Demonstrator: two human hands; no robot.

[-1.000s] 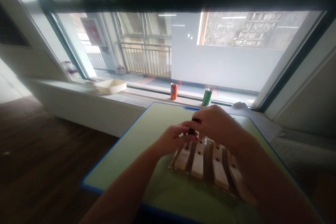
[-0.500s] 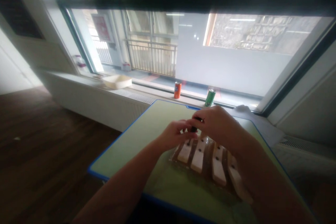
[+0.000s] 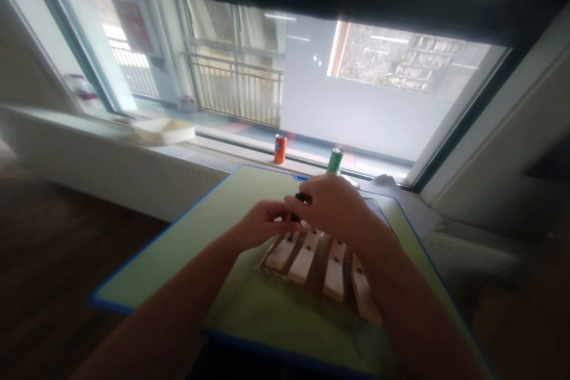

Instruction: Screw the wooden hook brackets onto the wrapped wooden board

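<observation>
A black-handled screwdriver (image 3: 297, 208) stands roughly upright between my hands, mostly covered by fingers. My right hand (image 3: 332, 205) is closed around its upper part. The fingers of my left hand (image 3: 260, 224) are closed around its lower part from the left. Below them, several pale wooden pieces (image 3: 304, 262) with dark round spots, screws or holes, lie side by side on a brown base (image 3: 319, 267). Shiny clear plastic shows at the base's edges. The tool's lower end is over the leftmost piece; I cannot tell whether it touches. My right forearm hides part of the right side.
The pale green table (image 3: 178, 255) has a blue edge. On the window sill behind it stand an orange can (image 3: 279, 149) and a green can (image 3: 335, 160), its lower part hidden by my right hand. A white tray (image 3: 162, 132) sits farther left. A dark flat object (image 3: 382, 214) lies beyond my right wrist.
The view has shifted, so the table, cans and hands appear farther left. Both hands keep their hold on the screwdriver above the wooden pieces, with little other change.
</observation>
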